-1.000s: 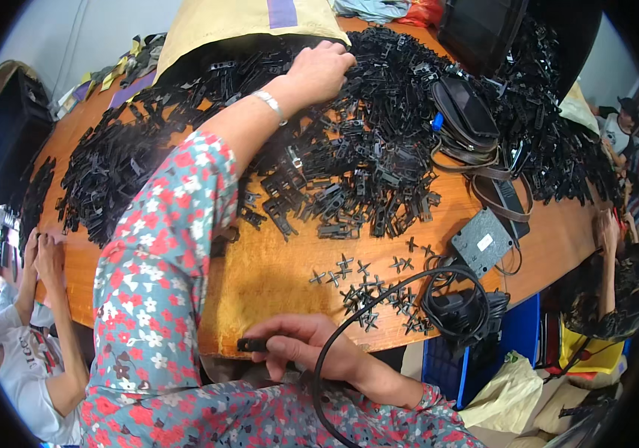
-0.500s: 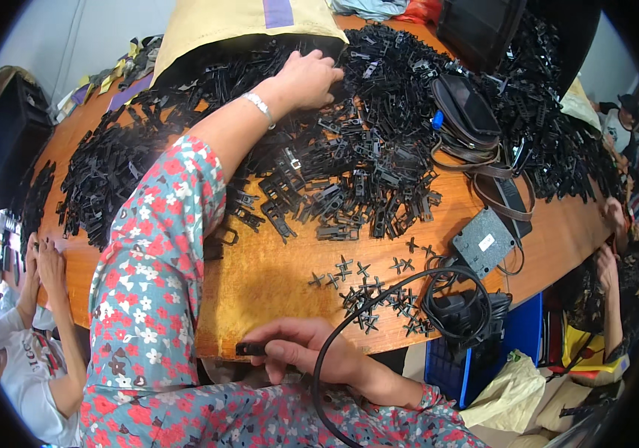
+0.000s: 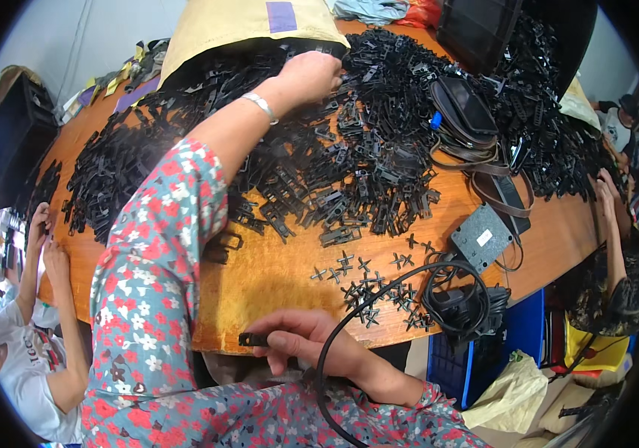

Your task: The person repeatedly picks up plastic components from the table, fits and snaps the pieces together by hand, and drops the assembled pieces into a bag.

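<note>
My left arm reaches across the table to the far pile of black plastic clip-like parts. There my left hand is closed, knuckles up, just under the mouth of a yellow sack. Whatever its fingertips grip is hidden. Close to me, at the table's near edge, my right hand pinches a small black plastic part between thumb and fingers. A black cable loops across my right wrist. Small dark cross-shaped pieces lie scattered on the wood beyond that hand.
A brown strapped bag with a phone, a grey box and a coiled cable sit to the right. Below the table edge stands a blue crate. Other people's hands work at the left and right sides.
My left hand's fingers, spread over the pile before, have curled closed and drawn down into it. My right hand still pinches its part. The people at both sides have shifted their hands.
</note>
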